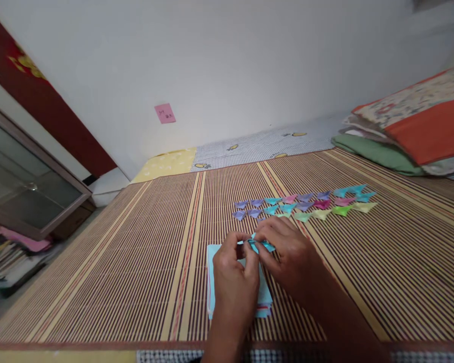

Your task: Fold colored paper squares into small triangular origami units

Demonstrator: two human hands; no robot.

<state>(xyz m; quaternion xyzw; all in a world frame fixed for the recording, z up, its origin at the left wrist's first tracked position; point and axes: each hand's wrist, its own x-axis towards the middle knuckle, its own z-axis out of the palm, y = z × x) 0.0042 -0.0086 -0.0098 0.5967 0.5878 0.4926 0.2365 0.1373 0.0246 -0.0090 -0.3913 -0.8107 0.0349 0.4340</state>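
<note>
Between my two hands is a small folded blue paper boat (254, 245), partly covered by the fingers. My left hand (236, 264) pinches its left side with thumb and forefinger. From the right, my right hand (285, 247) grips the other side, fingers closed on the paper. Below the hands lies a stack of light blue paper sheets (265, 295), with some red and other colours at its lower edge; my left hand hides much of it. Just beyond my hands, several folded paper boats (304, 206) in purple, blue, pink, green and yellow sit in rows.
A striped bamboo mat (136, 262) covers the bed. Folded bedding (431, 131) is piled at the right by the wall. A pink note (165, 113) is stuck on the wall. At the left stand a glass-fronted cabinet (30, 171) and a pile of papers or books (7, 257).
</note>
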